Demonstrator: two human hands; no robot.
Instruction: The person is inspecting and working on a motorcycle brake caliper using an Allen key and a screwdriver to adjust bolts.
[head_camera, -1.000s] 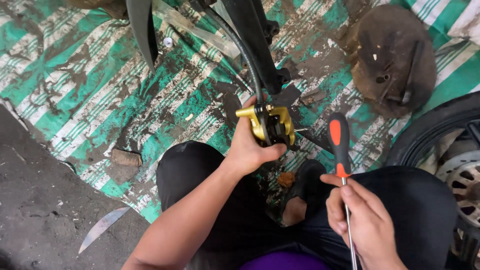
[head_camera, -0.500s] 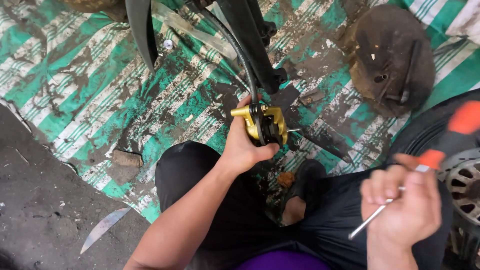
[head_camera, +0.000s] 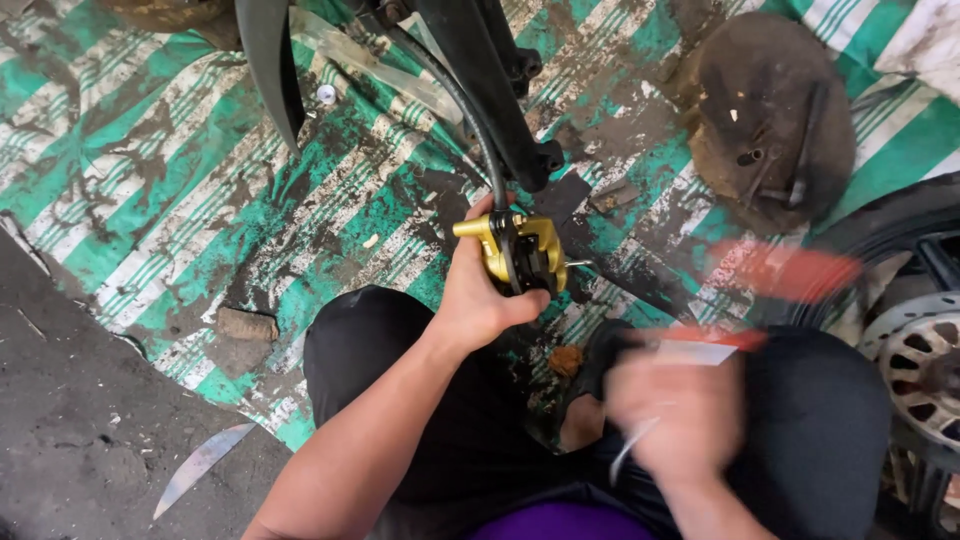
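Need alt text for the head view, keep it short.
A person's left hand grips a gold brake caliper on a black hose, above a dirty green-striped tarp. The right hand, motion-blurred, holds an orange-handled screwdriver beside a wheel.

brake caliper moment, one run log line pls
left hand grips gold brake caliper | right hand blurred, holds orange-handled screwdriver | striped tarp beneath
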